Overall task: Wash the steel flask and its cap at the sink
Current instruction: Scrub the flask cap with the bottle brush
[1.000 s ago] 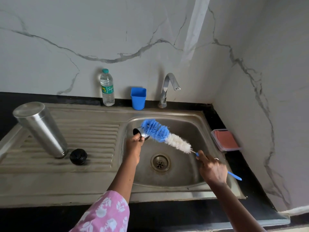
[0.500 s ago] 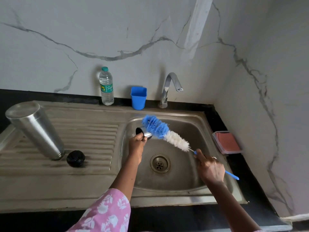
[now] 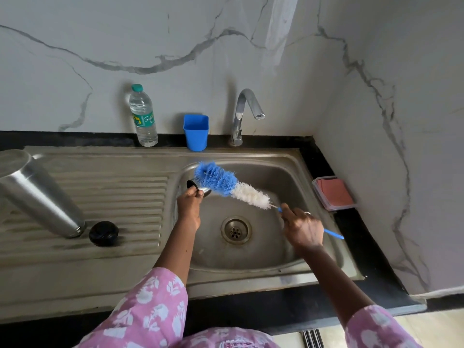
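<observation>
pinching the steel cap (image 3: 206, 191) in the left hand (image 3: 189, 206), right hand (image 3: 303, 229) gripping the brush (image 3: 216, 178); a hard scrub could knock it into the sink (image 3: 288, 182).

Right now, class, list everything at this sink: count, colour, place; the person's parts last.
Tall steel flask: one, silver, mouth down on the drainboard.
Round black cap: one, black, drainboard, beside the flask's mouth.
Small steel-and-black cap: one, over the basin's left edge.
Long bottle brush: one, blue and white bristles, at the small cap.
Steel sink: one, grey, in a black counter.
Clear plastic water bottle: one, green cap, behind the drainboard.
Curved steel tap: one, silver, behind the basin.
Square plastic cup: one, blue, left of the tap.
Clear box with pink contents: one, right of the basin.
Left hand: one, holds the small cap.
Right hand: one, grips the brush handle.
</observation>
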